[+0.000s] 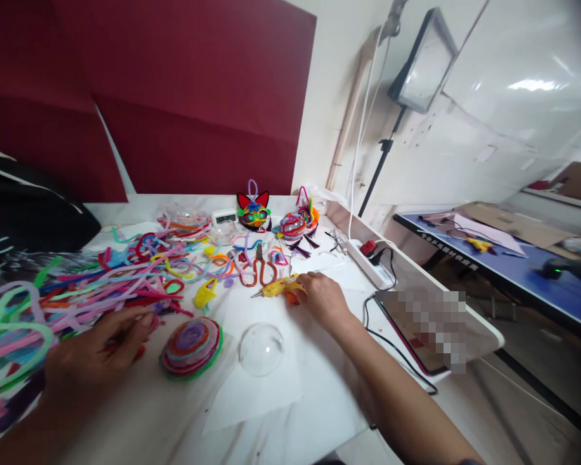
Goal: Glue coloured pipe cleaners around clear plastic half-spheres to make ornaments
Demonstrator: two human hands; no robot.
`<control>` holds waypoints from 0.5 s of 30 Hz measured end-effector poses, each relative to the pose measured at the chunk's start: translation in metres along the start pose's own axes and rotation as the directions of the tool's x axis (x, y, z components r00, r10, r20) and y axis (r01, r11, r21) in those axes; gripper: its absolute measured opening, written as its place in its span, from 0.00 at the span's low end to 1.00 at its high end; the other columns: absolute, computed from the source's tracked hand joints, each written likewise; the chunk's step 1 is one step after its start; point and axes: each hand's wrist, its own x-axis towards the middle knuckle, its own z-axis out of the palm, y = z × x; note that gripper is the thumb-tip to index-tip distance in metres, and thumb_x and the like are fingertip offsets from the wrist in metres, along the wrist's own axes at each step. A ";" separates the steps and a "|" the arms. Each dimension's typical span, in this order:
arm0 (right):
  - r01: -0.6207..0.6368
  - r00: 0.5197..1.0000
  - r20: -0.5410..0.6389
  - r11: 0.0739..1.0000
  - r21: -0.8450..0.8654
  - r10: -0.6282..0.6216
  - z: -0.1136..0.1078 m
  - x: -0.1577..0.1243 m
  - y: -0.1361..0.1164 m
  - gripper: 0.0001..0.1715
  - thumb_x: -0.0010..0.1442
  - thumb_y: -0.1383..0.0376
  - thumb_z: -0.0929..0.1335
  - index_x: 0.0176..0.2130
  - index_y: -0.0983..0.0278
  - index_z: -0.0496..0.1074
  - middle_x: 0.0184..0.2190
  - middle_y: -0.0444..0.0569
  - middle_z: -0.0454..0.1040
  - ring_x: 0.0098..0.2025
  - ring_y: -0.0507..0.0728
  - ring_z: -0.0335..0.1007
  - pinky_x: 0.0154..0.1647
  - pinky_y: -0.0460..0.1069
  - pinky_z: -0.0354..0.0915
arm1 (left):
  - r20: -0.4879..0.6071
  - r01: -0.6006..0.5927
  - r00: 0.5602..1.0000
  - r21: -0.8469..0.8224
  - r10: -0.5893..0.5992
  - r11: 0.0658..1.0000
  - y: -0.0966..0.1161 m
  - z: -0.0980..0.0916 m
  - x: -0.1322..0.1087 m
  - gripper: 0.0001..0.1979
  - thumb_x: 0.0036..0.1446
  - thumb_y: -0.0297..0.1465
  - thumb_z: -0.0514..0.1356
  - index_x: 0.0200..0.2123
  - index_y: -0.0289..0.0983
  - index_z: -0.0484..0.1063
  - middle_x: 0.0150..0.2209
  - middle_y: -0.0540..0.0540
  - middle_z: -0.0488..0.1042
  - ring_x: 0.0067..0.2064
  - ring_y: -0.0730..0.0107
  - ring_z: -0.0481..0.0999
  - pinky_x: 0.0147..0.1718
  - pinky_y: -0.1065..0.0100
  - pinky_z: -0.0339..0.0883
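From my head view, my right hand [319,296] curls around a yellow plastic glue gun [275,288]; whether my left [97,352], beside multicoloured fuzzy stems [126,284], pinches anything, I can't tell. Between them, the striped fuzzy dome [192,347] looks almost covered; the clear plastic dome [262,349] remains bare.

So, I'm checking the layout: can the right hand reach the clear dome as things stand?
Probably yes: nothing visible stands between the right hand and the clear dome, though that hand is at the yellow glue gun.
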 end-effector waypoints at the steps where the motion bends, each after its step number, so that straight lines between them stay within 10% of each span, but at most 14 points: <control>1: -0.033 0.999 0.012 0.999 -0.015 0.033 0.002 0.000 0.003 0.13 0.66 0.63 0.64 0.46 0.66 0.74 0.42 0.58 0.77 0.45 0.62 0.74 0.41 0.51 0.65 | 0.022 -0.003 1.000 -0.004 0.003 1.000 0.000 0.000 0.000 0.08 0.60 0.40 0.59 0.38 0.47 0.76 0.24 0.60 0.79 0.32 0.67 0.81 0.30 0.72 0.68; 15: -0.101 0.987 0.123 0.995 -0.019 0.102 0.014 0.004 0.011 0.12 0.61 0.64 0.66 0.42 0.67 0.75 0.42 0.59 0.78 0.43 0.63 0.76 0.37 0.51 0.62 | -0.011 -0.103 0.995 0.024 0.104 0.994 -0.003 0.004 -0.003 0.09 0.60 0.41 0.59 0.38 0.46 0.76 0.24 0.59 0.79 0.28 0.68 0.80 0.28 0.72 0.67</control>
